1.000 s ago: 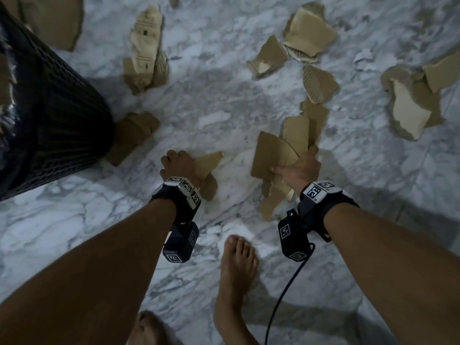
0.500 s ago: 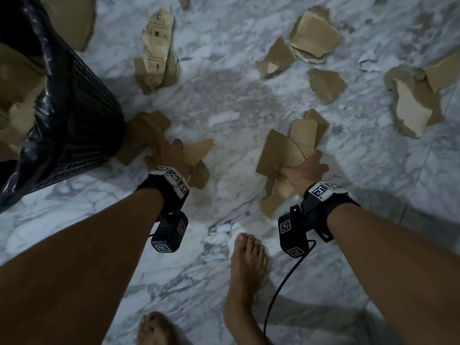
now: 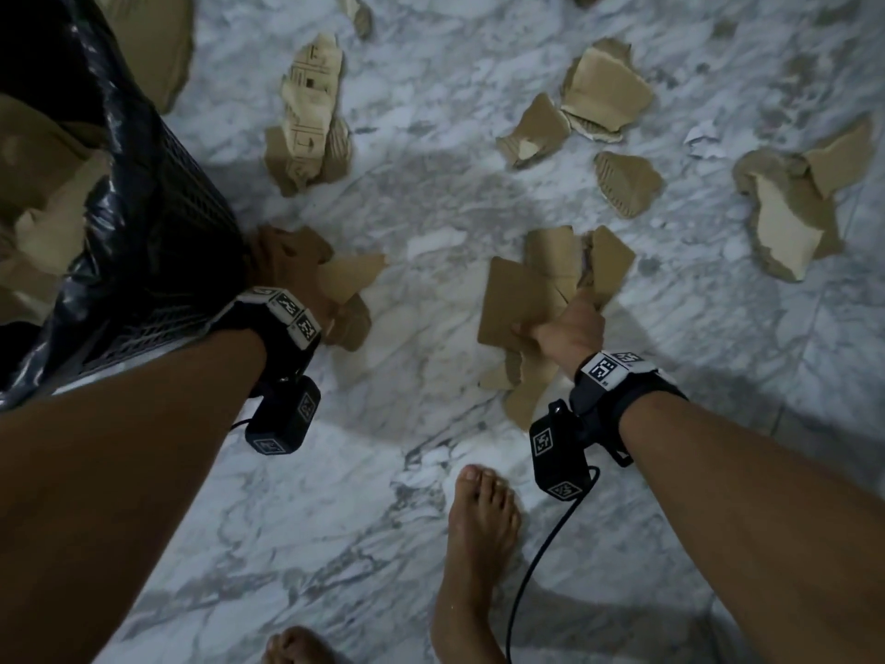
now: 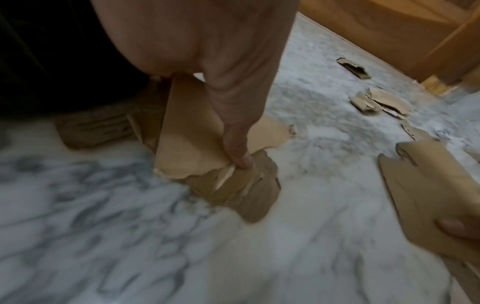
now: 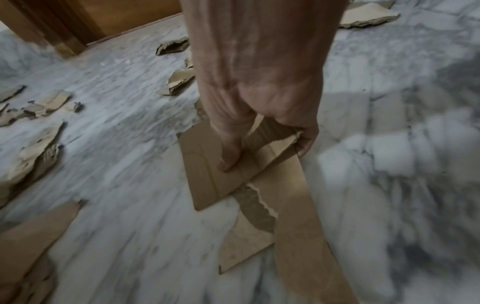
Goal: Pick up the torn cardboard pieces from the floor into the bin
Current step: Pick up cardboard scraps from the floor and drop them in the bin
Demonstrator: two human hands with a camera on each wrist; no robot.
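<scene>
A black mesh bin (image 3: 182, 222) with a black liner stands at the left, with cardboard inside it. My left hand (image 3: 282, 266) is low beside its base and grips torn brown cardboard pieces (image 3: 349, 280). In the left wrist view the thumb (image 4: 239, 154) pinches those pieces (image 4: 187, 148), which hang down to the floor. My right hand (image 3: 560, 323) holds a stack of flat cardboard pieces (image 3: 522, 289) at the centre. In the right wrist view my right hand (image 5: 267, 153) clamps the stack (image 5: 215, 181) between thumb and fingers.
Several more torn pieces lie on the marble floor: a printed one (image 3: 311, 112) at the back, others at the back right (image 3: 603, 98) and far right (image 3: 785, 208). One piece (image 4: 96, 127) lies against the bin's base. My bare foot (image 3: 479, 529) stands close below. Wooden door frame (image 5: 52, 26) behind.
My left hand has moved left with its pieces, up to the bin's base. The right hand keeps its hold on the stack and has shifted slightly.
</scene>
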